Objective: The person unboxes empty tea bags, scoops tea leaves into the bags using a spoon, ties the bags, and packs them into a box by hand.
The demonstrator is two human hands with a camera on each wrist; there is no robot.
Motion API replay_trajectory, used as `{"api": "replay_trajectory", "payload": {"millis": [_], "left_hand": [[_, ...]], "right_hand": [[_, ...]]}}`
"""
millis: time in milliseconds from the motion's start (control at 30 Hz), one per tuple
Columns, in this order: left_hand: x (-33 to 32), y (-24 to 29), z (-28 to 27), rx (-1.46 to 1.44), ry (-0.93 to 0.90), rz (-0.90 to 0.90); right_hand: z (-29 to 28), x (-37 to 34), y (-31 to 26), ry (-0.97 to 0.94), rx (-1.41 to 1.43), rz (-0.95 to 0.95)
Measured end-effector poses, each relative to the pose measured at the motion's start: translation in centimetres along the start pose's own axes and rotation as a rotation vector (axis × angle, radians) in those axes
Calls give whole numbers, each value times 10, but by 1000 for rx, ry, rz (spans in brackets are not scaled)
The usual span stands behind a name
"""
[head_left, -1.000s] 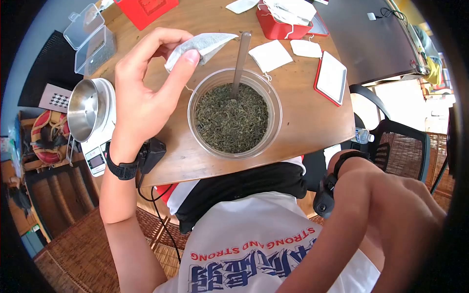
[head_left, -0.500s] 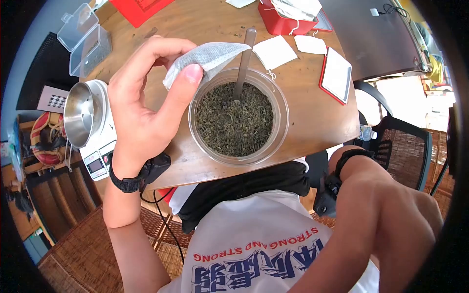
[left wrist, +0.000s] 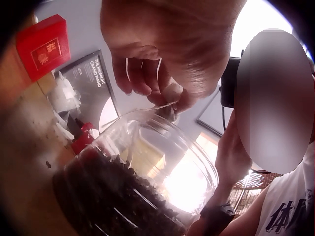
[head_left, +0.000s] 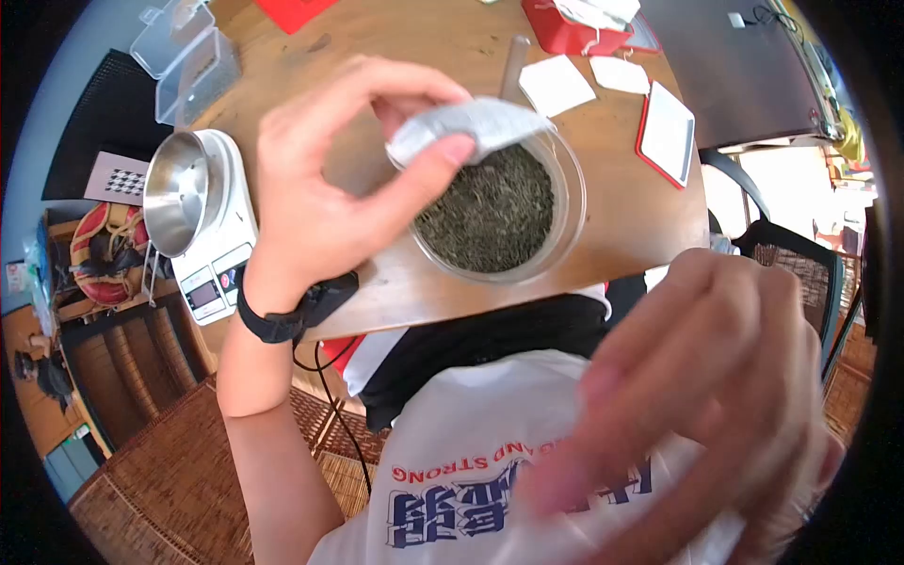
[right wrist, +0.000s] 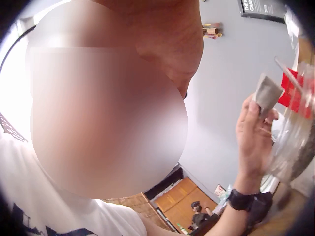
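In the head view my left hand [head_left: 325, 193] pinches a white tea bag [head_left: 471, 124] between thumb and fingers, over the far left rim of a clear round tub [head_left: 578, 207]. Dark dried tea leaves [head_left: 494, 217] lie in the tub. A spoon-like handle [head_left: 514, 68] leans out at its far side, partly behind the bag. The left wrist view shows a thin string [left wrist: 140, 108] trailing from the bag. My right hand [head_left: 716, 386], blurred, is raised before the shirt with its fingers loosely bent and nothing visible in them.
Left of the tub stands a white kitchen scale [head_left: 226, 212] with a steel bowl [head_left: 176, 193]. Flat white tea bags [head_left: 556, 85] lie beyond the tub, near a red tin [head_left: 574, 36] and a red-edged lid [head_left: 667, 137]. A clear plastic box [head_left: 200, 73] sits far left.
The tea bag in my left hand has shifted right, now overlapping the tub's far rim. My right hand has come from the lower right toward the chest, its fingers now in sight.
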State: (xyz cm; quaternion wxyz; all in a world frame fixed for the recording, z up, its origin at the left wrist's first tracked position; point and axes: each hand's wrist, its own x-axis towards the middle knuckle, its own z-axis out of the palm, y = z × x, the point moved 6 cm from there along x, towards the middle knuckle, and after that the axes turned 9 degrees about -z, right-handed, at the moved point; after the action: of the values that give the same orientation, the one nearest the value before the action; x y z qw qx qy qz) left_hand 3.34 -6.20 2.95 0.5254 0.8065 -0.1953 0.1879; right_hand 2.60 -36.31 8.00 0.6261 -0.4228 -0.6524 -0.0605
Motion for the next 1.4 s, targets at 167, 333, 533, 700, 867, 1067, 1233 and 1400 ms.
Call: {"api": "replay_trajectory", "payload": {"millis": [167,333,533,700,867,1067,1233,1400], "left_hand": [[-6,2,-1,27,-95,-64],[-8,-3,3,15,-163,-6],[-10,1,9,-19,-178,-30],[-9,4,9,-66,-147,-8],[-8,6,9,-70,-119,69],[-11,1,12,-116,-83,-12],[-10,0,14,-62,-156,49],[-10,1,19,-71,-194,95]], "right_hand": [[62,52,61,-78,-278,94],[51,51,88,-209,-598,261],[52,46,107,-289,-623,344],[42,41,116,-216,-557,320],[36,35,115,-175,-492,377],[32,30,113,-221,-548,376],[38,31,112,-238,-625,227],[42,23,115,-261,-608,239]]}}
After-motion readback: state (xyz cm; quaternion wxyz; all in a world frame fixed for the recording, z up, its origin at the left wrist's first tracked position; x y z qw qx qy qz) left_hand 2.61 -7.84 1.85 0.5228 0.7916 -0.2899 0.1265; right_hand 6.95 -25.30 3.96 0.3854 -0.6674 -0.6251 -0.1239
